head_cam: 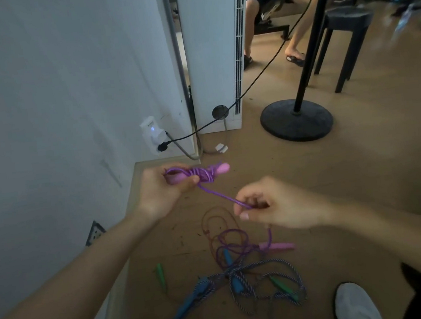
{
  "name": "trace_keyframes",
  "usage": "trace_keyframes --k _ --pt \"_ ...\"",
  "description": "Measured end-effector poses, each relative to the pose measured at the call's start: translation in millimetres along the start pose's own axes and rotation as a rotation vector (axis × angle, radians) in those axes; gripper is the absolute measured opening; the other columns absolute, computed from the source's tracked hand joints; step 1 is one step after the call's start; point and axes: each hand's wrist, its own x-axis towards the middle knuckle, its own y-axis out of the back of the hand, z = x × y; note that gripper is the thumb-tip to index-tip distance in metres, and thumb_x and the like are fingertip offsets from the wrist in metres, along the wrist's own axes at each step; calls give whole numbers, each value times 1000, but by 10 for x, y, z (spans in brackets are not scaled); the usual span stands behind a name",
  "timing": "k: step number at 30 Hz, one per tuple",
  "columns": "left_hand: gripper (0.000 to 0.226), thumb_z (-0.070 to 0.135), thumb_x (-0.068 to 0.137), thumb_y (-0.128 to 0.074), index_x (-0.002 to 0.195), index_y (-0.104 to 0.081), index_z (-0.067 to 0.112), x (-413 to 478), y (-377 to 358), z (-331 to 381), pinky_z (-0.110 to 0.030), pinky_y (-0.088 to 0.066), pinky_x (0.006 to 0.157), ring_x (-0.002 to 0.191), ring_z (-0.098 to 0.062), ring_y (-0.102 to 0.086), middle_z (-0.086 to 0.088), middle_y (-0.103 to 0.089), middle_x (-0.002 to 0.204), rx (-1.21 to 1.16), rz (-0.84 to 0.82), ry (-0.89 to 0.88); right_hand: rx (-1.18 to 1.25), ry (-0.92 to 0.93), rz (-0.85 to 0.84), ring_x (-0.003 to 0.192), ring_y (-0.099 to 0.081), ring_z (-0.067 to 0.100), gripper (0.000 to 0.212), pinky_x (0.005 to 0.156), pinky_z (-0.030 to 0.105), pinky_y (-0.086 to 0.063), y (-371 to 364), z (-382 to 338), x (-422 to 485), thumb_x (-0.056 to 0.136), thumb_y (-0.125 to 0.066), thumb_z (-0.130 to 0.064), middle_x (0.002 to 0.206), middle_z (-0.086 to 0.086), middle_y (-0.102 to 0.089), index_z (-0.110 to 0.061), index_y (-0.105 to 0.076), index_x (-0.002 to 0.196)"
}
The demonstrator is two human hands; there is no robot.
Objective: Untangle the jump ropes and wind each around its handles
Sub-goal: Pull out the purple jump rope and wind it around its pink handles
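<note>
One purple rope [218,195] partly wound on pink handle [221,169]; your left hand [160,190] grips that handle, right hand [274,204] pinches free length. Keep it taut, lay turns side by side, clear of floor tangle [242,278].

Floor [362,182]: tangled ropes [232,274], stand base [296,124], stool [345,19].

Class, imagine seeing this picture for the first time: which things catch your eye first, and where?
In the middle, the left hand holds a pink handle wound with purple rope, and the right hand pinches the loose strand. Below them a tangle of ropes with blue, green and pink handles lies on the floor.
</note>
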Motion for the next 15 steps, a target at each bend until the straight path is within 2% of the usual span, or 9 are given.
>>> trace_keyframes --k 3,6,8,10,12,15 --pt "25 15 71 -89 92 -79 25 -79 -4 34 -35 -59 84 85 -10 -72 10 -76 87 222 -360 -82 -150 45 118 52 -45 4 6 51 17 -34 212 -43 11 91 -69 -14 57 -12 -55 -16 -73 87" --pt "26 -1 71 -83 88 -79 19 -160 -5 174 -27 -56 74 78 -12 -70 4 -76 85 145 -602 -70 -165 50 213 55 -47 3 3 53 17 -37 401 51 84 88 -73 -14 61 -8 -59 -15 -73 85" --pt "26 -6 70 -80 87 -78 14 -169 29 266 -22 -53 71 75 -14 -69 -3 -76 84 0 -644 -26 -166 38 246 56 -49 4 6 53 20 -39 481 158 135 86 -75 -18 64 -4 -61 -16 -71 81" --pt "25 3 65 -82 88 -78 10 -154 79 311 -25 -56 70 75 -22 -70 -15 -75 86 -237 -647 37 -160 14 259 59 -51 7 10 56 24 -41 515 280 179 86 -75 -20 67 0 -63 -17 -68 80" --pt "32 9 60 -81 91 -76 5 -132 96 292 -28 -59 68 74 -26 -71 -19 -73 87 -509 -599 132 -148 -7 238 61 -52 5 10 60 22 -42 496 374 223 87 -73 -20 70 -1 -64 -15 -67 81" --pt "53 12 53 -88 101 -70 0 -106 70 287 -28 -60 68 78 -27 -72 -20 -72 93 -779 -451 230 -7 -78 180 70 -61 9 10 71 29 -52 410 459 265 91 -69 -18 82 11 -68 -8 -67 89"
